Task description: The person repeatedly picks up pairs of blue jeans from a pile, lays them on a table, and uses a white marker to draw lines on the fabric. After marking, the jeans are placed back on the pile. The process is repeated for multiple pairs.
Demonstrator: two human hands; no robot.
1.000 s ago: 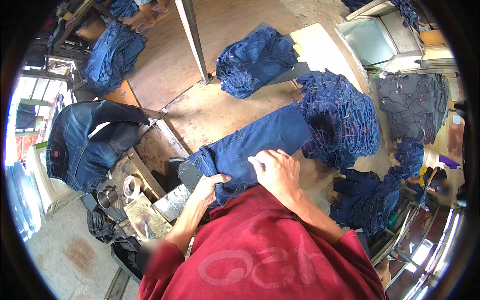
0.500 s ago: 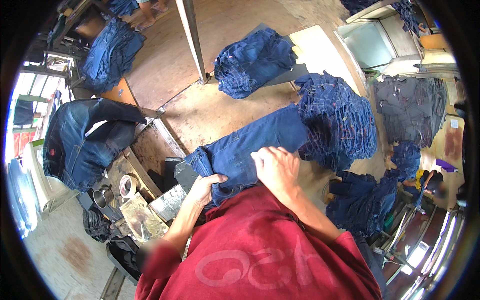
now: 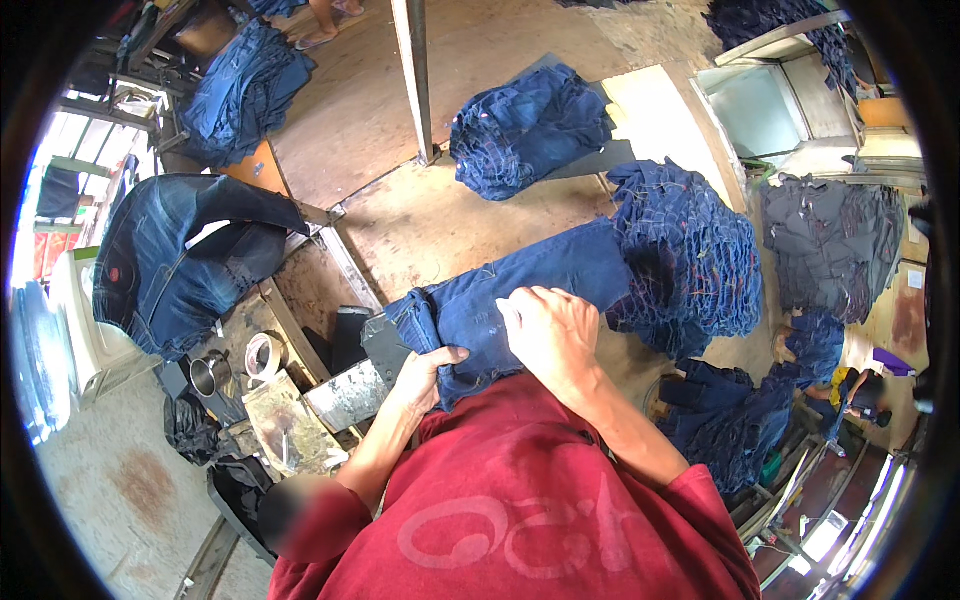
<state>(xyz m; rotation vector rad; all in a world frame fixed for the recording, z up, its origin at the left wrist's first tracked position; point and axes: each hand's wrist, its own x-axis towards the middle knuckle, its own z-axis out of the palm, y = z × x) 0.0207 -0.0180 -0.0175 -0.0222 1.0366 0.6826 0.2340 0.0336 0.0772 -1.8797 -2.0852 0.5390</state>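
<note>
A dark blue denim trouser leg lies stretched out in front of me, one end bunched in a fold at its left. My left hand pinches that bunched end, thumb on top of the cloth. My right hand is closed in a fist over the middle of the leg, knuckles up. Whatever its fingers hold, if anything, is hidden beneath it. The far right end of the leg reaches a tall stack of folded denim with loose threads along its edges.
More denim heaps lie beyond, beside a metal post. To my left, jeans drape over a support. Near them are a tape roll, a metal cup and a stained board. Grey garments are piled at right.
The whole view has shifted slightly. My right fist has moved a little left along the denim, closer to my left hand. My left hand keeps its hold on the bunched end.
</note>
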